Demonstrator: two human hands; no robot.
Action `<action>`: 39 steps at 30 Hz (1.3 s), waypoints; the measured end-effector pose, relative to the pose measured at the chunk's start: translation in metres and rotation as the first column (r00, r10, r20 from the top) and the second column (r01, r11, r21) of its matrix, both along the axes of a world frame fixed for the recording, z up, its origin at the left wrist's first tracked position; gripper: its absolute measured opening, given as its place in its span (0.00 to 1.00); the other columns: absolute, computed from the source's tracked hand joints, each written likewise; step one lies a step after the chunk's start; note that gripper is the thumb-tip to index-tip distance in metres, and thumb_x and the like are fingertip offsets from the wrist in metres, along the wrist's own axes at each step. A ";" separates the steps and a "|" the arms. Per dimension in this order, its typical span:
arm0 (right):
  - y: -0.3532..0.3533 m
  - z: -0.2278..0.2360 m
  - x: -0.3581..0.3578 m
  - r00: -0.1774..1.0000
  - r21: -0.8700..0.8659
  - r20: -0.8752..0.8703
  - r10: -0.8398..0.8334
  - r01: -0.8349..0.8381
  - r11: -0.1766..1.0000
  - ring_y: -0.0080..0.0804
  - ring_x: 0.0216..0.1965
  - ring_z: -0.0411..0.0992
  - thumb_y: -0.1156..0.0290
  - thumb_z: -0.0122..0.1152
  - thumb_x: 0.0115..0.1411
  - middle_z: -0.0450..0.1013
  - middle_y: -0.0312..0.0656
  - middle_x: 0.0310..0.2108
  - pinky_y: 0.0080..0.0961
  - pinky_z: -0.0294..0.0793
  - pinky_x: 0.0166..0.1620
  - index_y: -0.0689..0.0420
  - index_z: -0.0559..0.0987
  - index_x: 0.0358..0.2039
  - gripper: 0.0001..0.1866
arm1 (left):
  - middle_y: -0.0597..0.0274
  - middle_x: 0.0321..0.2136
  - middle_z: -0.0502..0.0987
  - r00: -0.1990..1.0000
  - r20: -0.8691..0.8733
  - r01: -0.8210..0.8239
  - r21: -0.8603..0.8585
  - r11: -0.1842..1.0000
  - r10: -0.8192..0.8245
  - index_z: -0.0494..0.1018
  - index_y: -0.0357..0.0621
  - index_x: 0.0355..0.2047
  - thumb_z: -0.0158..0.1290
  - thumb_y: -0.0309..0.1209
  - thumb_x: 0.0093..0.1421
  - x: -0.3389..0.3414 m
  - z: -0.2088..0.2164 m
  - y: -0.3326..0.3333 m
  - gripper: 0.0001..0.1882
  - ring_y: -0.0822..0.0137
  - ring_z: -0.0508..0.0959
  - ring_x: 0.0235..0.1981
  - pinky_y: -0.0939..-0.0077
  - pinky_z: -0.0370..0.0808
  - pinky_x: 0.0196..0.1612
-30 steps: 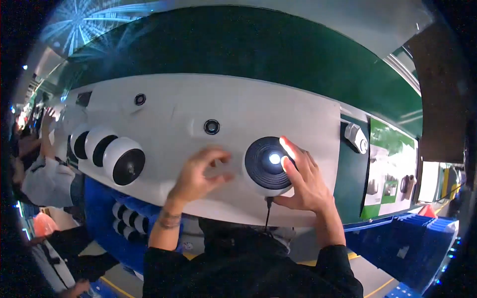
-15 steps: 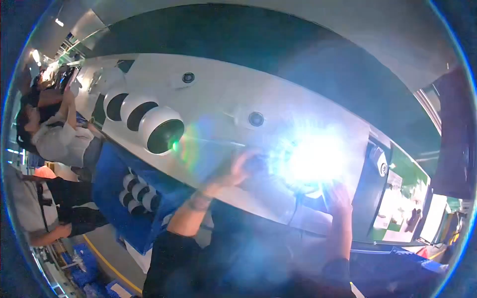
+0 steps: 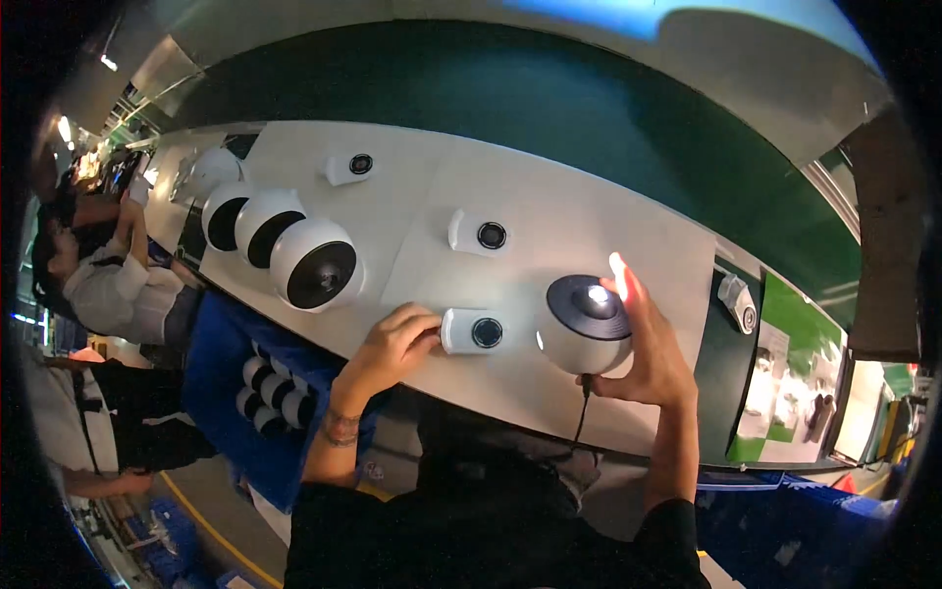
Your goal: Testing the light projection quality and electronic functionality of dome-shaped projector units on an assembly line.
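On the white bench in front of me, my right hand point(image 3: 655, 358) curves round the right side of a white ball-shaped lamp point(image 3: 574, 346) with a dark face. One bright spot glows on that face. The fingers reach up past the lit side, and the thumb lies low by a black cable point(image 3: 583, 412) that runs from the ball's underside over the bench edge. Further left, my left hand point(image 3: 394, 346) is closed at the left end of a small white device point(image 3: 465, 332) with a round black lens, which lies on the bench; its fingertips are partly hidden.
Two similar lens devices point(image 3: 481, 234) point(image 3: 355, 167) lie farther back on the bench point(image 3: 412, 265). White balls with black faces point(image 3: 316, 263) stand in a row at left. Below them, a blue bin point(image 3: 221, 344) holds several balls. At far left a person point(image 3: 123, 270) works.
The dazzling glare over the lamp has shrunk to a small bright spot. My left hand has moved down and left to the lens device; my right hand has risen along the ball's side.
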State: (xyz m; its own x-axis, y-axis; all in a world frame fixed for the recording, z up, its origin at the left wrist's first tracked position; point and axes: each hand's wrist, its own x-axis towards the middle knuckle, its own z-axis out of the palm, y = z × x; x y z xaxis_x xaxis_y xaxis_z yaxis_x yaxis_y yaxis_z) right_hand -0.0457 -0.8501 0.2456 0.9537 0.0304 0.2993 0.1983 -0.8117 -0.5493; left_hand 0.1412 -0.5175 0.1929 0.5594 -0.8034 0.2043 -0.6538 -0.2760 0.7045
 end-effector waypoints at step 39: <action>-0.013 -0.016 -0.008 0.999 0.279 0.019 -0.033 0.027 0.960 0.61 0.67 0.67 0.50 0.84 0.45 0.49 0.65 0.75 0.47 0.66 0.69 0.64 0.45 0.77 0.71 | 0.35 0.66 0.64 0.788 -0.579 0.064 -0.261 0.963 -0.209 0.34 0.27 0.75 0.63 0.55 0.64 -0.072 0.010 -0.132 0.62 0.52 0.72 0.64 0.63 0.72 0.64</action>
